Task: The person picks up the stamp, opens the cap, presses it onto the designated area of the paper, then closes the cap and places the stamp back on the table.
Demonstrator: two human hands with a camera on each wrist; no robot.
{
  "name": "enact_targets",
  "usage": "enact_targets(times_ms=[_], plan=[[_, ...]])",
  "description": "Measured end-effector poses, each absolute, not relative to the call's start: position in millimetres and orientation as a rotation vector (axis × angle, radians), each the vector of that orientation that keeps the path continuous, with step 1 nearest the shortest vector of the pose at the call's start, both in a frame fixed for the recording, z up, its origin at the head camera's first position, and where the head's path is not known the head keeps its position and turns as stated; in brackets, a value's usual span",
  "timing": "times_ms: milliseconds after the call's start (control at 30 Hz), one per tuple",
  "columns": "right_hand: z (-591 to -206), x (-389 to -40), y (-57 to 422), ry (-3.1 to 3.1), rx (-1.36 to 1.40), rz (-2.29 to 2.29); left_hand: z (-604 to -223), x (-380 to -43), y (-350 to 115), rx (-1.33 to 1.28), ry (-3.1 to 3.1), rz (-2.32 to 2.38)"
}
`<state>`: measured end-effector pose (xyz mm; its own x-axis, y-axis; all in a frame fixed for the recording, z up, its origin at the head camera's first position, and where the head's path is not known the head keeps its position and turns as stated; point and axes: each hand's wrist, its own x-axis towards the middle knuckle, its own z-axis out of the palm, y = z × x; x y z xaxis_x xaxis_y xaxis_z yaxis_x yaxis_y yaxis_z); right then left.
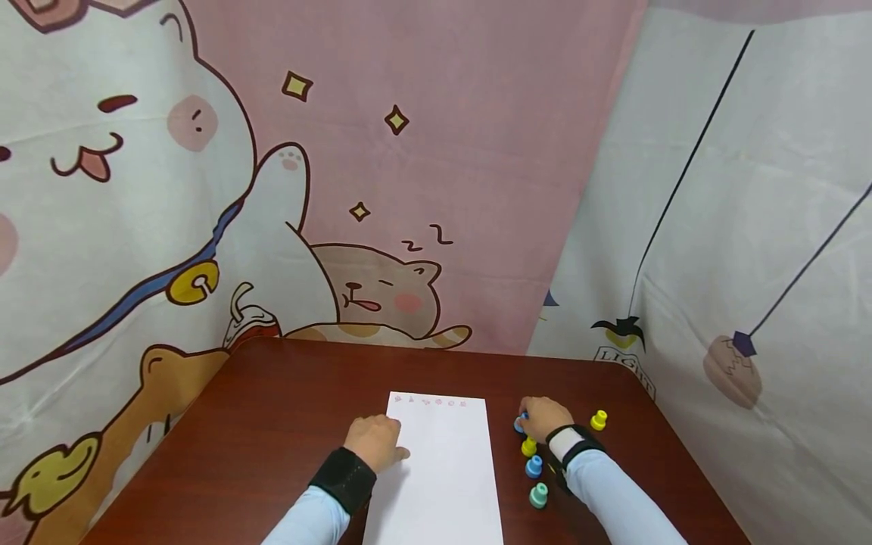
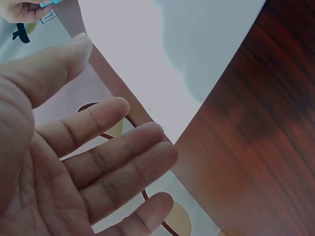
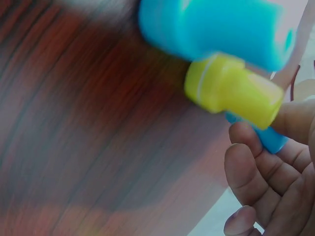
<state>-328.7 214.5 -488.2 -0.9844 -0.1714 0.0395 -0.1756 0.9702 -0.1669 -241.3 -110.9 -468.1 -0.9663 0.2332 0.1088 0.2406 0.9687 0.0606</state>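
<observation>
My right hand (image 1: 546, 418) pinches a small blue stamp (image 3: 271, 140) between thumb and fingers, right of a white sheet of paper (image 1: 443, 469). Toward me from that hand stand a yellow stamp (image 1: 528, 447), another blue stamp (image 1: 534, 467) and a teal stamp (image 1: 538, 496), roughly in a row. Over the paper's left edge is my left hand (image 1: 375, 443), holding nothing; its fingers (image 2: 120, 164) are loosely extended and the thumb points across the sheet. Whether it touches the paper cannot be told. Small reddish marks (image 1: 432, 402) run along the paper's far edge.
A second yellow stamp (image 1: 599, 420) stands right of my right hand. Everything rests on a dark reddish-brown wooden table (image 1: 286, 424). Behind its far edge hangs a cartoon-printed cloth (image 1: 477, 189), which also covers the right side.
</observation>
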Motion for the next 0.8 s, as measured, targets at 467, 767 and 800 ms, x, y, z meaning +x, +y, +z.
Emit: enact_targets(times_ms=[467, 767, 800], plan=[[-490, -312, 196, -2.988, 0.233, 0.638, -472, -242, -110, -0.471, -2.998, -0.147], [-481, -303, 174, -2.88, 0.213, 0.774, -468, -252, -105, -0.528, -2.946, -0.173], [-480, -303, 172, -2.869, 0.213, 0.792, -468, -253, -105, -0.535, -2.938, -0.173]])
